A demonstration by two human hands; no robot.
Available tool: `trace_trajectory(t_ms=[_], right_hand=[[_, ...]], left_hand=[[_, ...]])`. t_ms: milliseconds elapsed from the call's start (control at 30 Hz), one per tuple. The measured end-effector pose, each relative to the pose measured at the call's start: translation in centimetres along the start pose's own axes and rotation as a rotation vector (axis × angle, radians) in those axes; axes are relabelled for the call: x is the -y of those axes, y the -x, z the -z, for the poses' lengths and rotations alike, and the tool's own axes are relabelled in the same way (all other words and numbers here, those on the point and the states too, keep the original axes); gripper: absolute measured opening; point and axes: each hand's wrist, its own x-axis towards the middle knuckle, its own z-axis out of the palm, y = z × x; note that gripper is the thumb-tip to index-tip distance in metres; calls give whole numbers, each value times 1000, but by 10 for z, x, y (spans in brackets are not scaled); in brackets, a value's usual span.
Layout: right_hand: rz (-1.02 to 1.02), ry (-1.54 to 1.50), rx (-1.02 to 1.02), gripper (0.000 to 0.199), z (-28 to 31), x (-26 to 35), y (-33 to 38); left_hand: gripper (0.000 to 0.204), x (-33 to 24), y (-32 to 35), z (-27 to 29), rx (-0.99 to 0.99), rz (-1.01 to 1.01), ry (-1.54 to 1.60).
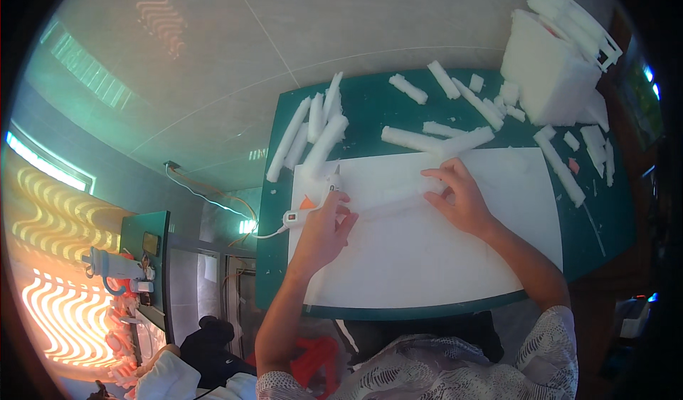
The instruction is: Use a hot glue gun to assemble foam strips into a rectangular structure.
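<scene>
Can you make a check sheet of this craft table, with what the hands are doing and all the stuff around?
Surface: green table with a white sheet on it.
Job's things: white glue gun; foam strip on the sheet.
Clutter: loose foam sticks, big foam block.
Grips: left hand shut on the glue gun; right hand presses the foam strip.
Cables: white cord off the table edge.
Surroundings: tiled floor.

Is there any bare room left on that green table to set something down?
Yes: the white sheet is bare below the left hand and right hand, toward the near edge of the green table. A green strip at its right edge is mostly free. The far side is crowded with foam strips and a foam block.
</scene>
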Motion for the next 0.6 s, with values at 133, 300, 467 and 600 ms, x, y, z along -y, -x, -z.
trace_trajectory(t_ms=[133,300,467,600], right_hand=[[31,5,8,33,-1,-2,0],[16,14,-17,33,-2,-3,0],[7,5,-62,33,-3,-2,0],[-2,9,-66,32,-2,-1,0]], left_hand=[[28,1,-1,1,10,-14,4],[29,-1,-1,1,8,-6,-4],[29,-8,-2,0,23,27,-1],[29,-7,-1,-1,29,37,0]])
